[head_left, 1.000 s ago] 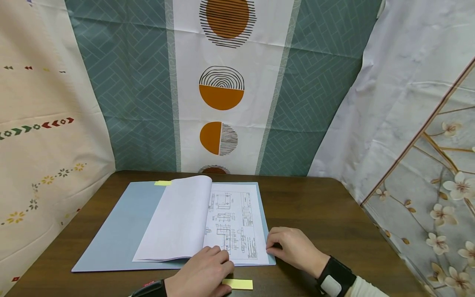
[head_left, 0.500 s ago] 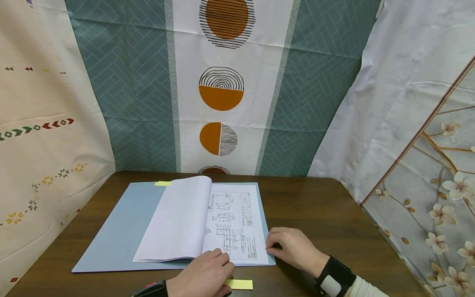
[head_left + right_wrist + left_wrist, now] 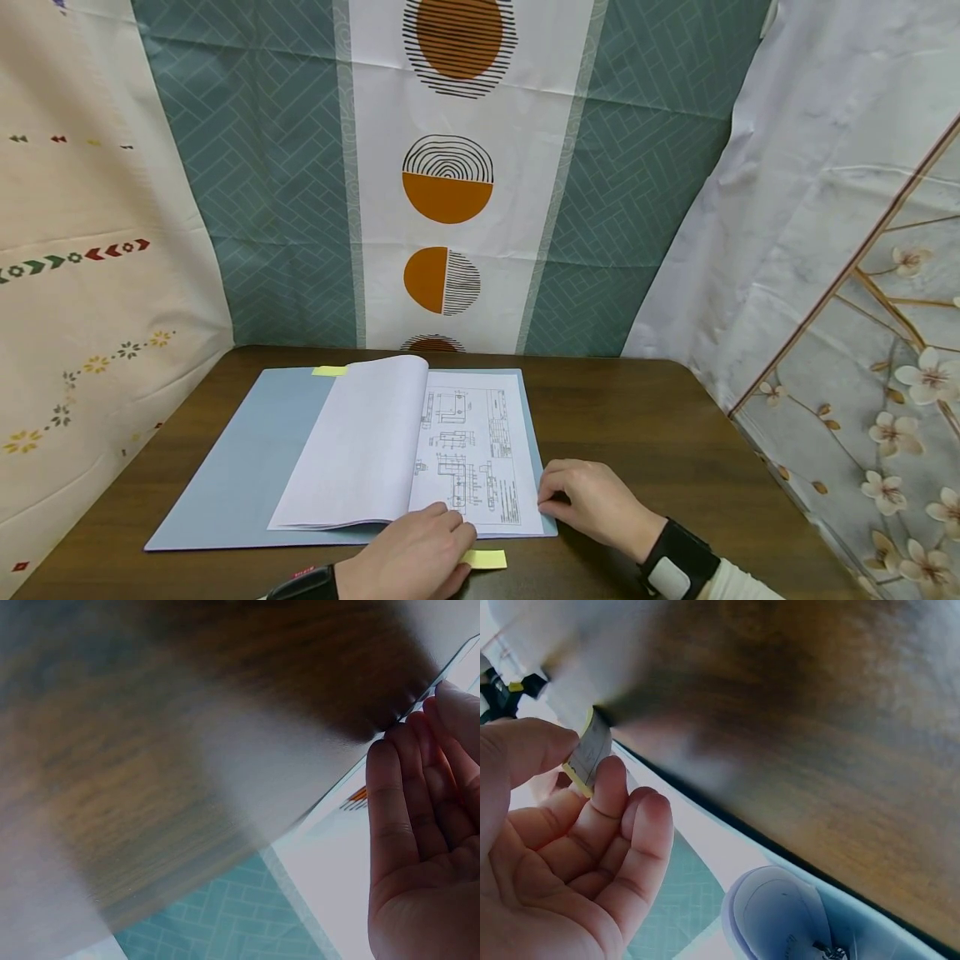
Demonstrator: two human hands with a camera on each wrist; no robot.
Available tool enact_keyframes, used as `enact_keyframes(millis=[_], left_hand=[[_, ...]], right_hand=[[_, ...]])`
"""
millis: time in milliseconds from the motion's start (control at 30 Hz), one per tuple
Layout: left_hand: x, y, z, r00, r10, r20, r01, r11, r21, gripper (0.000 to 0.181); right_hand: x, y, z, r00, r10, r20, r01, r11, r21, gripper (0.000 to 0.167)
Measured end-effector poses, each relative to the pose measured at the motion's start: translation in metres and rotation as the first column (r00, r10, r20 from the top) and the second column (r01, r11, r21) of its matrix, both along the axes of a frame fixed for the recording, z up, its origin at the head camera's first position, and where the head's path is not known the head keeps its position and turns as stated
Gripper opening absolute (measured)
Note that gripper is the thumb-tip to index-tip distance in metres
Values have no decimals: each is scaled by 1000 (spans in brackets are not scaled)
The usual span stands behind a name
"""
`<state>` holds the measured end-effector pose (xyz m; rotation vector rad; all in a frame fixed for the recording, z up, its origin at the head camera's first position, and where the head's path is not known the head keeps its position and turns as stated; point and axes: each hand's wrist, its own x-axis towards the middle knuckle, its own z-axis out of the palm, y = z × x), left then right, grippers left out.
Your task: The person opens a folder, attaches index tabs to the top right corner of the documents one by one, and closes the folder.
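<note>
My left hand (image 3: 411, 557) is at the table's front, just below the folder's lower edge. Between thumb and fingers it pinches a yellow sticky note strip (image 3: 487, 559); the left wrist view shows the note (image 3: 592, 754) slightly curved, at the thumb tip. The light-blue folder (image 3: 225, 467) lies wide open. A stack of turned pages (image 3: 352, 450) bulges on its left, and a page of technical drawings (image 3: 472, 450) faces up on the right. My right hand (image 3: 588, 504) holds the folder's lower right edge, thumb and fingertips meeting there; its fingers (image 3: 391, 795) show in the right wrist view.
Another yellow sticky note (image 3: 329, 371) sits at the folder's top left edge. Dark wooden table (image 3: 637, 417) extends to the right of the folder. Patterned cloths (image 3: 292, 208) hang behind and along both sides.
The yellow sticky note in my left hand has lifted slightly and shifted toward the folder. My right hand and the folder stay where they were.
</note>
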<state>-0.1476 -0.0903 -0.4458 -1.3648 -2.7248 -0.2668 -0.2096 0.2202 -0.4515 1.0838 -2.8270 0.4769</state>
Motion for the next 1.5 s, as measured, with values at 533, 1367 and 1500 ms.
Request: enact_keyframes(millis=[533, 1367, 1500], left_hand=[[-4, 5, 10, 1000, -2, 29, 5, 995, -105, 15], [-52, 6, 29, 960, 277, -31, -265, 942, 207, 14], [-55, 7, 31, 953, 303, -15, -292, 932, 214, 14]], right_hand=[[1, -1, 1, 1000, 9, -24, -9, 1000, -2, 16], [-4, -1, 6, 997, 68, -21, -67, 998, 18, 11], [-5, -4, 9, 997, 28, -65, -27, 999, 18, 11]])
